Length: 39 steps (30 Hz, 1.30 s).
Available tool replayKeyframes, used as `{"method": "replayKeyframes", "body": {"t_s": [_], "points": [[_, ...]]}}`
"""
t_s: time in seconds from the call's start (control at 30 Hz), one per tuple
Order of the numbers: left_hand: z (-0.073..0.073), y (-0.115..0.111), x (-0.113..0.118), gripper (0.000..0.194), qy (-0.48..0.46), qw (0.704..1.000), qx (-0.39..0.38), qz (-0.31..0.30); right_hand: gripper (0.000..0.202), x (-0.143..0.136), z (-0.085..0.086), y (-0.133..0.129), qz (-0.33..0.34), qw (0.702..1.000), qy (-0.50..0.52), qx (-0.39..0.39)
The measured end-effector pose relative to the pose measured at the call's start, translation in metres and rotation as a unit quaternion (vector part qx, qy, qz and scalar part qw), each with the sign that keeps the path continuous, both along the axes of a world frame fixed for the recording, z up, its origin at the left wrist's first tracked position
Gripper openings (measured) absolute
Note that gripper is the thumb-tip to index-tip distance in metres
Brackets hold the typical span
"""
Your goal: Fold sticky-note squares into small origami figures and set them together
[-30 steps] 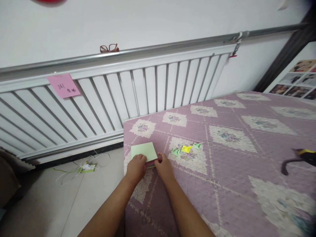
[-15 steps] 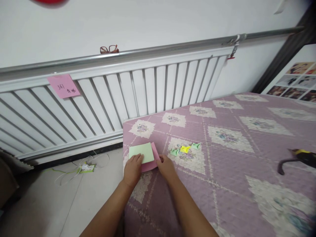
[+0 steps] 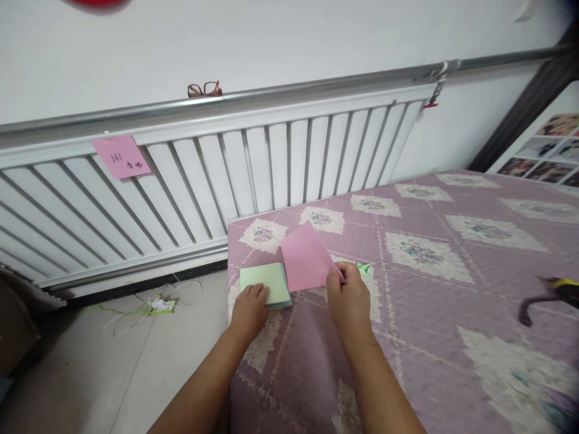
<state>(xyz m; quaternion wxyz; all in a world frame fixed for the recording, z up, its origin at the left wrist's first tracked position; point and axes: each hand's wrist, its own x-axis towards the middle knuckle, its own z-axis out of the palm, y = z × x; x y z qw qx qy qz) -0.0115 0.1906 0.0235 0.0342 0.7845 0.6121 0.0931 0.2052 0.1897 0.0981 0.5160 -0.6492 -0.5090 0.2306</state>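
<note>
A thin stack of coloured paper (image 3: 274, 276), pale green on top with blue edges beneath, lies near the bed corner. My left hand (image 3: 249, 306) holds its near left corner, fingers closed together over the top; the thumb is hidden. Away to the right, my right hand (image 3: 350, 295) pinches one pink sheet (image 3: 307, 259) by its right corner. The sheet is raised and tilted, apart from the stack except where its lower left edge overlaps in view. Behind my right hand shows a small green folded paper piece (image 3: 364, 269).
The purple patterned bedspread (image 3: 420, 307) spreads right. A black and yellow tool (image 3: 565, 290) lies at the right edge. A white radiator (image 3: 275, 163) with a pink note (image 3: 121, 157) runs behind. Glasses (image 3: 205, 90) rest on the pipe; a power strip (image 3: 163, 306) is on the floor.
My right hand has drawn the pink sheet out from under the green paper, moving right and lifting it. It now hides two of the folded pieces. My left hand stays at the stack.
</note>
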Motion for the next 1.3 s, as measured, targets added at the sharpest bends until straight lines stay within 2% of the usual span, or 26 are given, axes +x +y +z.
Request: {"method": "replayKeyframes", "body": {"t_s": [0.1, 0.23, 0.33, 0.43, 0.53, 0.63, 0.73, 0.87, 1.07, 1.3], "points": [[0.005, -0.004, 0.002, 0.036, -0.021, 0.999, 0.009, -0.024, 0.02, -0.013, -0.014, 0.006, 0.04, 0.995, 0.079, -0.034], [0.004, -0.018, 0.0, 0.037, -0.045, 0.998, 0.025, -0.039, 0.023, -0.042, -0.051, 0.011, 0.072, 0.979, 0.171, -0.085], [-0.006, -0.034, -0.01, 0.027, -0.059, 0.997, 0.045, -0.015, 0.024, -0.056, -0.071, 0.01, 0.082, 0.969, 0.205, -0.114], [-0.017, -0.05, -0.022, 0.017, -0.098, 0.99, 0.092, 0.04, 0.023, -0.061, -0.081, 0.007, 0.1, 0.963, 0.211, -0.136], [-0.021, -0.057, -0.027, 0.025, -0.116, 0.983, 0.125, 0.069, 0.021, -0.062, -0.086, 0.005, 0.116, 0.96, 0.205, -0.149], [-0.015, -0.052, -0.022, 0.016, -0.113, 0.983, 0.136, 0.05, 0.02, -0.063, -0.088, 0.004, 0.124, 0.961, 0.194, -0.152], [-0.006, -0.041, -0.014, 0.025, -0.068, 0.994, 0.082, 0.002, 0.019, -0.063, -0.089, 0.004, 0.13, 0.962, 0.186, -0.149], [0.002, -0.031, -0.009, 0.019, -0.02, 0.999, 0.018, -0.036, 0.02, -0.061, -0.089, 0.001, 0.127, 0.963, 0.192, -0.143], [0.004, -0.027, -0.009, 0.021, -0.008, 1.0, 0.0, -0.027, 0.034, -0.055, -0.091, -0.009, 0.1, 0.964, 0.219, -0.115], [0.013, -0.019, -0.008, 0.02, 0.007, 1.0, -0.024, 0.011, 0.033, -0.038, -0.092, -0.037, 0.101, 0.961, 0.239, -0.096]]}}
